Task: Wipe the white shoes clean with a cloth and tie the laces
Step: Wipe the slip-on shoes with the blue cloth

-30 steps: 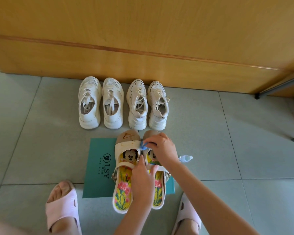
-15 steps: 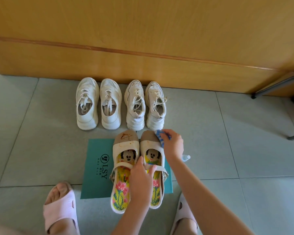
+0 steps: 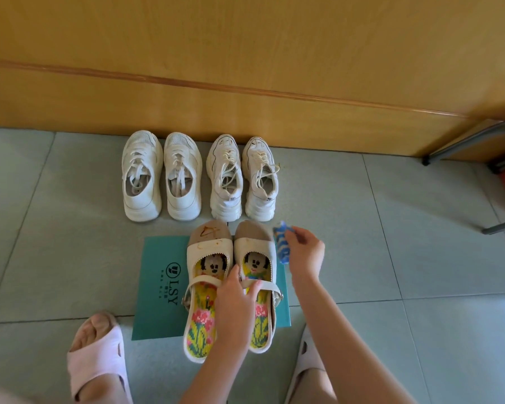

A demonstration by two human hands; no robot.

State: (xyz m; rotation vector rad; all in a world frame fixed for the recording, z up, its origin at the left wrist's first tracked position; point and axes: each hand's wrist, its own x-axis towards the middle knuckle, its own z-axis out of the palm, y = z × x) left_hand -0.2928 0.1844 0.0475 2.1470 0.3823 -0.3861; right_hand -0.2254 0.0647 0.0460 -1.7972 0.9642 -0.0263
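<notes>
The right hand (image 3: 305, 255) pinches a crumpled blue-and-white cloth (image 3: 282, 245) in curled fingers, just right of the toe of the right strap shoe (image 3: 254, 246). The left hand (image 3: 236, 298) lies over that shoe's strap with thumb and fingers spread; whether it grips or only presses is hard to tell. Both strap shoes (cartoon-face insoles) sit side by side on a teal card (image 3: 158, 287), the left strap shoe (image 3: 209, 243) stained at the toe. Four white sneakers (image 3: 182, 176) stand in a row farther off, against a wooden panel (image 3: 245, 53).

My right hand (image 3: 305, 252), pinching the blue cloth (image 3: 282, 244), moves off the toe of the right strap shoe (image 3: 254, 246), now beside it.
</notes>
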